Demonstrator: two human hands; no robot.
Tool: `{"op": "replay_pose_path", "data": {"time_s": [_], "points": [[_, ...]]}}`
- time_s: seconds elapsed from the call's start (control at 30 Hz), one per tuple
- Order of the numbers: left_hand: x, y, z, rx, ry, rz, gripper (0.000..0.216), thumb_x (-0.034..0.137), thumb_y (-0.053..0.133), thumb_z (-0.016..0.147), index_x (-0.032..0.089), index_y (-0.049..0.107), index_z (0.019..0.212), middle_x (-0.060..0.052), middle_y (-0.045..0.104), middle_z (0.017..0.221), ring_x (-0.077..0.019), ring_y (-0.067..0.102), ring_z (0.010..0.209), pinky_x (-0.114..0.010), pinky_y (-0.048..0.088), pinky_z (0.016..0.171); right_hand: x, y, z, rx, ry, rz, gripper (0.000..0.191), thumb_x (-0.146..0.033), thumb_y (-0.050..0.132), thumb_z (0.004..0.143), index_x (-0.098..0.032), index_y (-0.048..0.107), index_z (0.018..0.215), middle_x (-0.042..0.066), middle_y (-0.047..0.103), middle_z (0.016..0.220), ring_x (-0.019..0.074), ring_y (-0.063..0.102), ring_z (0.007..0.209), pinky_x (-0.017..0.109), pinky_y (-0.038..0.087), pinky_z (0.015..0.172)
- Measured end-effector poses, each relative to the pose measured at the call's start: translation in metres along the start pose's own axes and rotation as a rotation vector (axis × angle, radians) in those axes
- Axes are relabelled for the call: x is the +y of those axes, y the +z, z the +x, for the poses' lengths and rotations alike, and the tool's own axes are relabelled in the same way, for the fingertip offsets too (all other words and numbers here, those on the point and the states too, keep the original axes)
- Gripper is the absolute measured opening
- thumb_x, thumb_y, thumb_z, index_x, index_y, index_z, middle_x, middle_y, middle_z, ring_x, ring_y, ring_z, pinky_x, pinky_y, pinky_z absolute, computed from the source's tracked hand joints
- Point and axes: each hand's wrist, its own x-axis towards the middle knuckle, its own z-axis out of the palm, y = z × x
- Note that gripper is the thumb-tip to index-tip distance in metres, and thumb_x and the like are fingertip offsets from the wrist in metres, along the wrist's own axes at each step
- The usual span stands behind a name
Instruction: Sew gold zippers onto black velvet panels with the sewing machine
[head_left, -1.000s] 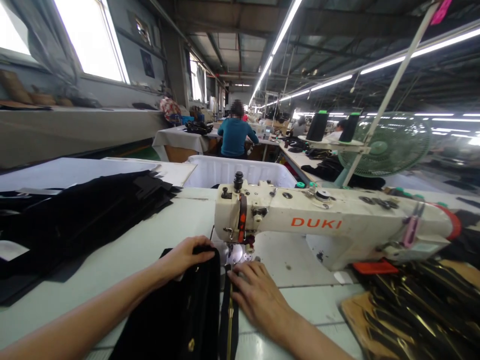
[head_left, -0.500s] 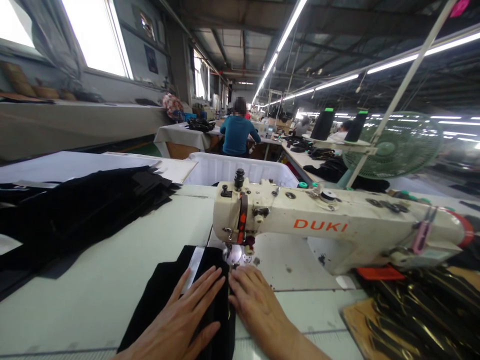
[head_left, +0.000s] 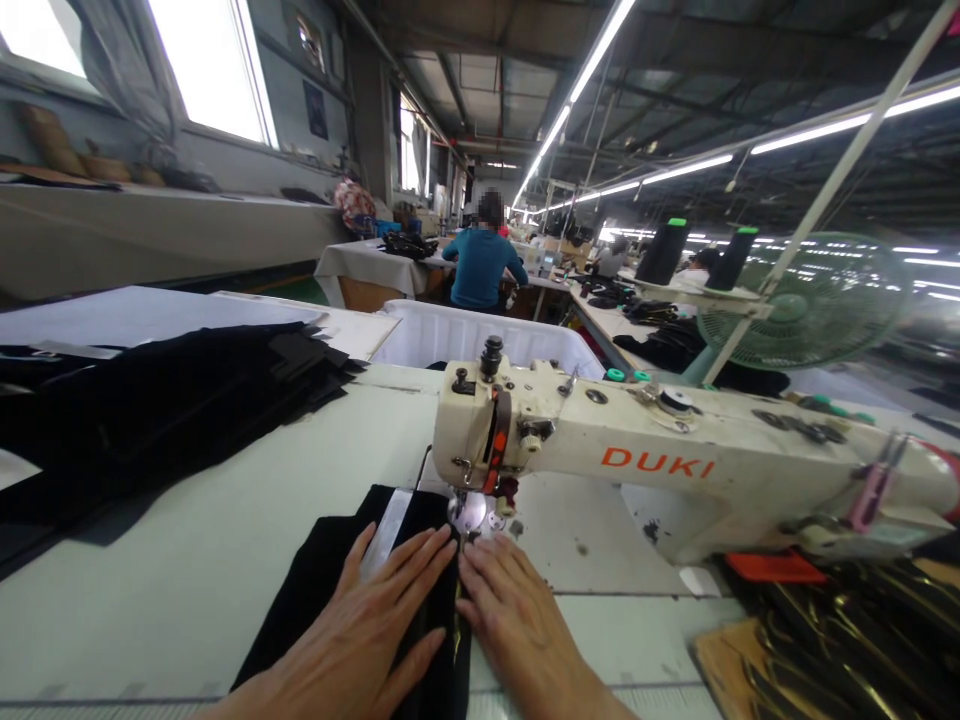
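Black fabric [head_left: 315,590] flat under left hand [head_left: 367,630] and right hand [head_left: 517,620], fingers spread open, at sewing machine [head_left: 652,465]; stitching apparently barely begun.

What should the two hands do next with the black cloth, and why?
Probably slide the black cloth a little forward under the presser foot. The left hand lies flat on it, the right hand at its right edge, both just short of the foot.

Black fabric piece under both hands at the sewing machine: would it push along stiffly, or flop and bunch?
Probably floppy: the black fabric piece lies flat under the spread left hand and right hand. It likely slides easily, since the pale table looks smooth. Seems light, like the thin pieces in the black stack of cut fabric.
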Motion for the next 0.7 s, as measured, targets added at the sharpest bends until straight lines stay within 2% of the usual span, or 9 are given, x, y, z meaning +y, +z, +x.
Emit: {"op": "replay_pose_path", "data": {"time_s": [0.2,0.4,0.5,0.7], "points": [[-0.0032,0.0052,0.0006,0.036,0.015,0.014,0.065,0.036,0.045,0.101,0.032,0.011,0.157,-0.007,0.033,0.158,-0.0315,0.039,0.141,-0.071,0.011,0.114,0.0028,0.0012,-0.0003,-0.033,0.001,0.021,0.032,-0.026,0.060,0.096,-0.016,0.063,0.127,0.008,0.069,0.125,0.0222,0.064,0.117,0.040,0.048,0.108],[-0.0001,-0.0018,0.0056,-0.017,0.005,-0.016,0.064,0.034,0.046,0.099,0.032,0.019,0.156,-0.007,0.035,0.157,-0.0348,0.037,0.142,-0.075,0.017,0.111,0.0057,0.0036,-0.0007,-0.023,-0.022,0.029,0.031,-0.027,0.057,0.098,-0.017,0.063,0.127,0.007,0.069,0.125,0.0216,0.064,0.117,0.039,0.047,0.110],[0.0005,-0.0025,0.0067,-0.034,-0.001,-0.006,0.063,0.032,0.043,0.099,0.031,0.017,0.157,-0.007,0.033,0.159,-0.0334,0.034,0.144,-0.074,0.018,0.111,0.0052,0.0021,0.0006,0.000,-0.025,0.032,0.030,-0.028,0.054,0.100,-0.016,0.064,0.125,0.007,0.069,0.124,0.0217,0.064,0.116,0.038,0.048,0.109],[-0.0022,0.0048,0.0031,0.019,-0.004,0.038,0.061,0.030,0.045,0.098,0.029,0.025,0.155,-0.009,0.040,0.155,-0.0325,0.035,0.143,-0.072,0.021,0.112,0.0025,-0.0019,0.0039,0.021,-0.014,0.018,0.031,-0.033,0.049,0.101,-0.018,0.065,0.123,0.004,0.071,0.121,0.0211,0.066,0.112,0.036,0.050,0.106]]}}
